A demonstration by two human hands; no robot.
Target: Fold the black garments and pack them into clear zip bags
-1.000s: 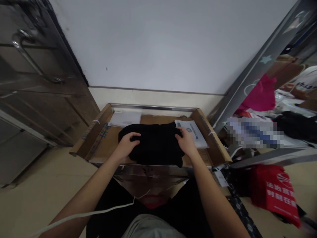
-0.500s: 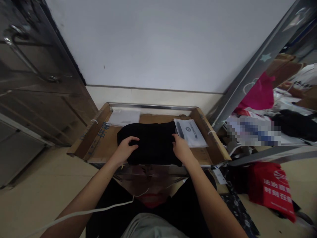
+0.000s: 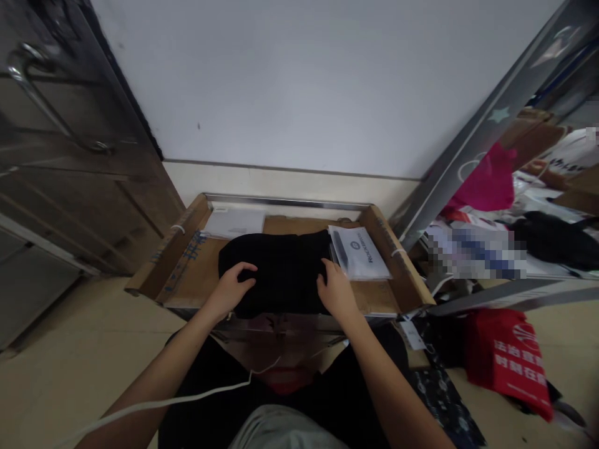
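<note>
A folded piece of black fabric (image 3: 283, 271) lies across the shallow cardboard-lined tray (image 3: 206, 284) in front of me and overlaps its near edge. On the fabric's left part rests my left hand (image 3: 230, 288), thumb and index finger apart. At the right end, my right hand (image 3: 337, 288) touches the fabric, with a gap between thumb and index finger. Both hands look open, though their outer fingers are partly hidden. Just beyond my right hand is a clear packet with a printed white sheet (image 3: 362, 252). A flat white packet (image 3: 236, 221) lies at the back left.
A metal door with a handle (image 3: 60, 118) stands at left. To the right, a cluttered shelf holds a pink cloth (image 3: 489, 181) and a black bundle (image 3: 556, 240). A red bag (image 3: 508, 362) is below it. A white cable (image 3: 196, 397) crosses over my left forearm.
My right hand has moved left, and the fabric's near right corner has come inward with it. My left hand has shifted slightly left and toward me.
</note>
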